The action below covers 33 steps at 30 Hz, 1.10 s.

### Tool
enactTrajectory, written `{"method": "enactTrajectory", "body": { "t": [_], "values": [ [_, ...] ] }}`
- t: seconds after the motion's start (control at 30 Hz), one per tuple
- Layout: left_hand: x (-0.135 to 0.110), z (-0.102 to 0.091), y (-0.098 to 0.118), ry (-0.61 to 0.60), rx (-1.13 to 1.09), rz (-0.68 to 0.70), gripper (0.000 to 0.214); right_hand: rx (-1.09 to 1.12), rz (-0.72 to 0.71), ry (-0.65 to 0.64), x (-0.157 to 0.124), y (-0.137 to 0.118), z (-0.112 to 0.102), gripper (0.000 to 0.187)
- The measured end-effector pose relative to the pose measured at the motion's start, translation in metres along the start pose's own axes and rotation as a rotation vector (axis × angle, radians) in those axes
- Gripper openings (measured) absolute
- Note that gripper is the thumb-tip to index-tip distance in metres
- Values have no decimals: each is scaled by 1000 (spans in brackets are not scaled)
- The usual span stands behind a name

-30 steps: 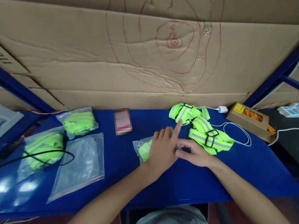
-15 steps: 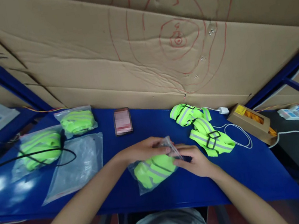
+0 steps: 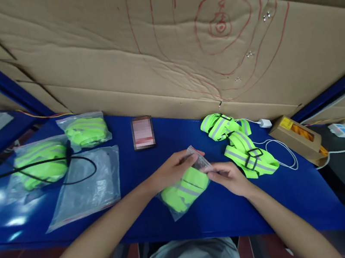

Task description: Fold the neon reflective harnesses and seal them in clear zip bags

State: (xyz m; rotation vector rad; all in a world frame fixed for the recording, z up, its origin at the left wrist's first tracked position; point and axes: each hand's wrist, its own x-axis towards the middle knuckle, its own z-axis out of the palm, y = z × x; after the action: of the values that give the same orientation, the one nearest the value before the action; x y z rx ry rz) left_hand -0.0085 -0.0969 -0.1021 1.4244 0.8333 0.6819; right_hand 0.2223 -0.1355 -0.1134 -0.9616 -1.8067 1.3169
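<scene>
A clear plastic bag [image 3: 182, 190] with a folded neon-yellow reflective strap inside lies on the blue table [image 3: 206, 215] in front of me. My left hand [image 3: 171, 170] pinches the bag's open top edge from the left. My right hand [image 3: 229, 176] pinches the same edge from the right. Both hands are closed on the bag's mouth. Two loose neon-yellow reflective straps [image 3: 241, 146] lie just beyond my right hand.
Two filled bags [image 3: 86, 131] [image 3: 38, 163] and an empty clear bag [image 3: 88, 186] lie at the left, with a black cable [image 3: 34, 166] across them. A small card [image 3: 142, 132] lies mid-table. A white charger cable [image 3: 277, 149] and an open cardboard box [image 3: 298, 139] sit right. Cardboard sheets stand behind.
My hands went from lying over the bag to lifting it toward me and gripping its top edge at both sides. The bag now tilts with its mouth up and right.
</scene>
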Motion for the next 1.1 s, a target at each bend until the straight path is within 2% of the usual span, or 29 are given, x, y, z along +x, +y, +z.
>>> {"method": "enactTrajectory", "body": {
  "t": [0.07,0.13,0.3,0.4,0.63,0.8,1.1],
  "values": [
    [1,-3,1,16,-83,-32,58,7,-43,153,2,5,-4,18],
    [0,-6,3,38,-152,-76,67,-23,-52,215,3,8,-11,19],
    [-2,-10,5,42,-477,-143,72,48,161,183,6,11,-20,34],
    [0,-14,4,84,-575,-154,69,75,191,178,7,9,-21,35],
    [3,-15,2,131,-447,-114,62,131,265,160,7,5,-18,41],
    [7,-7,-7,226,-340,-170,58,74,231,283,6,6,-20,37],
    [10,12,-15,258,-497,-92,61,49,173,400,8,14,-22,36]
  ]
}}
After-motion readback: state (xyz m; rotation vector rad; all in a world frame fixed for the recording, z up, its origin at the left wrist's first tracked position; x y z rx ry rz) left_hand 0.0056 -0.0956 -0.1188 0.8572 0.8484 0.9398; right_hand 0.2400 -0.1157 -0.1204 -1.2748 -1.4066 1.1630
